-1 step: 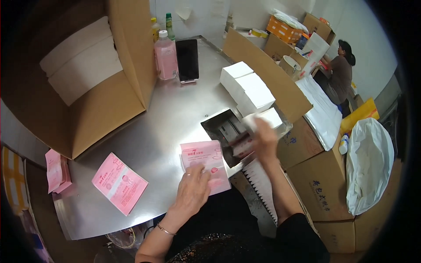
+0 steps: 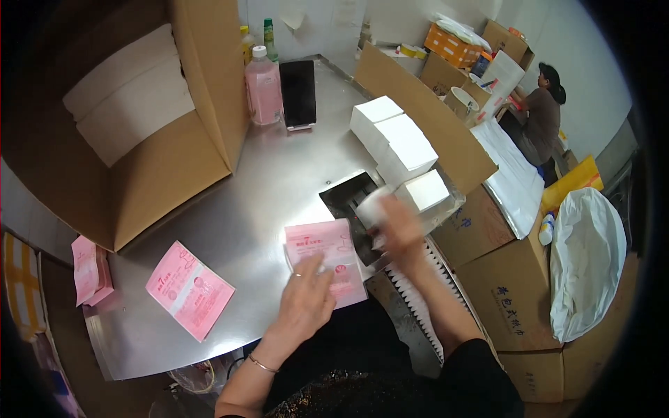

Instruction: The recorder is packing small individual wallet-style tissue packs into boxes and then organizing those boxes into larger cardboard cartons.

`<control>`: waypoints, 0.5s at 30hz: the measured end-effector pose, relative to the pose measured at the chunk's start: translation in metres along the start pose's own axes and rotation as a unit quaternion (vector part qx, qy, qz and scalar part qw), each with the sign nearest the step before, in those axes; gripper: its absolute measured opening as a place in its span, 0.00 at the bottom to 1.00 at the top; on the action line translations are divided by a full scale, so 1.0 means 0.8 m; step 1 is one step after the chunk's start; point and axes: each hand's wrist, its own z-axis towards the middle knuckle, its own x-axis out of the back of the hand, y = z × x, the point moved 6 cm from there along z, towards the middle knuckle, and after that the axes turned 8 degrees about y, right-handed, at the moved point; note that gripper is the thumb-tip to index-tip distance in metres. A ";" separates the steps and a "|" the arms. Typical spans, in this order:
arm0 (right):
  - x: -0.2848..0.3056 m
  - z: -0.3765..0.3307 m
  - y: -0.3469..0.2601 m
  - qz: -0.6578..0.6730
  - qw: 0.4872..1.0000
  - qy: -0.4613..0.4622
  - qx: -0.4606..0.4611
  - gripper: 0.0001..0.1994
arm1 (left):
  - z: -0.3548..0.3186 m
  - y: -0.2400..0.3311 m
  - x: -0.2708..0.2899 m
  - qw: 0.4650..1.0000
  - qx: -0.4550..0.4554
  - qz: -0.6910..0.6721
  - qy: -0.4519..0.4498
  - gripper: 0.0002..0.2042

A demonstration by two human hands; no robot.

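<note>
My left hand (image 2: pixel 306 296) lies on a pink printed plastic packet (image 2: pixel 320 240) at the table's front edge. Its fingers are partly bent and look apart, resting on the film rather than gripping it. To the right, my right hand (image 2: pixel 401 233) is closed around a small white paper block (image 2: pixel 375 206), both smeared by motion. That block hangs over a dark rectangular opening (image 2: pixel 341 195) in the metal table, hiding part of it. Beyond the hand stand several white paper blocks (image 2: pixel 404 150) in a row, with a single white block (image 2: pixel 426 189) at the near end.
A second pink packet (image 2: pixel 189 291) lies on the metal table (image 2: pixel 279 174) at left. A large open carton (image 2: pixel 174 181) stands behind it. Farther back are a pink bottle (image 2: pixel 263 90) and a dark tablet (image 2: pixel 298 94). A toothed strip (image 2: pixel 418 303) runs beside my right forearm.
My right hand has moved left and toward me with the white block, from beside the row of blocks to over the opening. The left hand has barely shifted on the packet.
</note>
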 end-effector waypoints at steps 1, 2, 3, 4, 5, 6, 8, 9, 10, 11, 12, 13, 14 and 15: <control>-0.004 -0.006 -0.069 0.074 0.992 -0.086 0.044 0.20 | 0.000 0.001 -0.001 1.000 -0.009 0.007 0.024 0.20; -0.015 -0.010 -0.141 0.073 0.929 -0.329 0.155 0.19 | -0.005 -0.016 0.008 0.998 0.051 0.002 0.043 0.27; 0.014 -0.035 -0.176 0.169 0.958 -0.102 0.210 0.12 | -0.005 -0.014 0.009 0.998 0.045 0.001 0.042 0.27; 0.007 -0.048 -0.186 0.164 0.961 -0.069 0.210 0.10 | -0.007 -0.014 0.014 0.995 0.050 0.075 0.034 0.29; -0.006 -0.039 -0.176 0.166 0.961 -0.064 0.210 0.10 | -0.008 -0.017 0.020 0.986 0.058 0.154 0.029 0.32; -0.037 -0.021 -0.148 0.082 0.974 -0.134 0.164 0.10 | -0.005 -0.015 0.010 0.982 0.100 0.158 -0.004 0.35; -0.075 0.012 -0.121 0.040 0.954 -0.289 0.064 0.12 | 0.002 -0.001 0.000 0.980 0.081 0.180 0.006 0.35; -0.082 0.011 -0.130 0.033 0.955 -0.287 0.064 0.12 | 0.011 0.007 -0.006 0.978 0.063 0.198 0.025 0.36; -0.087 0.005 -0.147 0.058 0.961 -0.262 0.067 0.11 | 0.013 0.001 -0.002 0.972 0.110 0.205 0.025 0.34; -0.088 -0.004 -0.157 0.087 0.965 -0.237 0.070 0.11 | 0.009 -0.009 0.001 0.973 0.107 0.202 0.025 0.34; -0.056 -0.001 -0.164 0.187 0.965 -0.165 0.078 0.13 | -0.001 -0.022 0.004 0.975 0.087 0.206 -0.011 0.33; -0.035 0.001 -0.144 0.168 0.975 -0.122 0.085 0.14 | -0.007 -0.027 0.002 0.974 0.064 0.211 -0.046 0.31; -0.014 -0.002 -0.122 0.150 0.982 -0.080 0.087 0.14 | -0.006 -0.015 0.009 0.972 0.023 0.234 -0.021 0.28; -0.007 0.019 -0.081 0.014 0.998 -0.065 -0.019 0.14 | -0.006 -0.015 0.010 0.970 0.029 0.241 -0.022 0.28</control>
